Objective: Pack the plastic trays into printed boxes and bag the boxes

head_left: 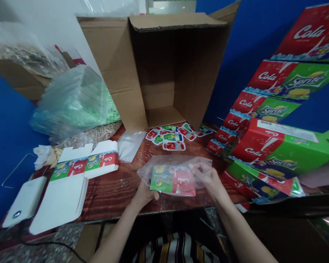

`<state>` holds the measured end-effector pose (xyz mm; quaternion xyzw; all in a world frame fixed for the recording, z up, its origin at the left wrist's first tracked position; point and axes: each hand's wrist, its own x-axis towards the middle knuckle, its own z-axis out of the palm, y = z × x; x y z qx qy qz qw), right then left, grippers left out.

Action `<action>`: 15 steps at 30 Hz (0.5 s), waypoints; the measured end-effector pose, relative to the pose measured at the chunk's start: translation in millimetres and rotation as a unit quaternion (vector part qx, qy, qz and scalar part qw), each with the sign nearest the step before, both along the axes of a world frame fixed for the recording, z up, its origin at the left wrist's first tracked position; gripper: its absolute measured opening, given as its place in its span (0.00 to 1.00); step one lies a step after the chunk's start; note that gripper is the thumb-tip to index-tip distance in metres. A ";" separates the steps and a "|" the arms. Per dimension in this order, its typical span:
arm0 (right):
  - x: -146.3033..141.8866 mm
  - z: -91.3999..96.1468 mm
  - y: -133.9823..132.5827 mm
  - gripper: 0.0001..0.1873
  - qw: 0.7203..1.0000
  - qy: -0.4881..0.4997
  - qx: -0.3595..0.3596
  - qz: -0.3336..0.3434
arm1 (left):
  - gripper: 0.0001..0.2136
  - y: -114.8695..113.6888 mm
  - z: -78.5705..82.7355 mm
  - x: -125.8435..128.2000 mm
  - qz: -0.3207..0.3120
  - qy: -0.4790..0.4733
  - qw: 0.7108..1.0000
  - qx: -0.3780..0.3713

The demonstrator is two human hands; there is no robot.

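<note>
A small green-and-red Cola/Sprite box [172, 179] sits inside a clear plastic bag [153, 168] just above the table's front edge. My left hand [144, 194] grips the box's lower left corner through the bag from underneath. My right hand [208, 177] pinches the bag and the box's right end, fingers curled. Both hands are closed on the bagged box.
A big open cardboard carton [164, 73] lies on its side behind. Loose printed stickers [171, 137] lie before it. Flat unfolded box blanks [79, 164] and a white device [26, 201] are at left, stacked Cola/Sprite boxes [276, 146] at right, a bag of green packs [74, 98] at back left.
</note>
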<state>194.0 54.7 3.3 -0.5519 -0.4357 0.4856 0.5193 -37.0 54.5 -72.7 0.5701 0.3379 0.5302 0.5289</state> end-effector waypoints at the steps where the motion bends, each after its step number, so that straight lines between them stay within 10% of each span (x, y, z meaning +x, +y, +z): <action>1: -1.2 -1.3 -0.1 0.25 0.999 -0.024 0.023 -0.010 | 0.56 -0.6 -0.7 -0.8 0.004 0.008 1.000 -0.002; 15: 11.3 -33.0 15.7 0.26 0.979 -0.164 0.116 0.044 | 0.56 -1.5 14.6 1.7 -0.030 0.007 0.998 -0.049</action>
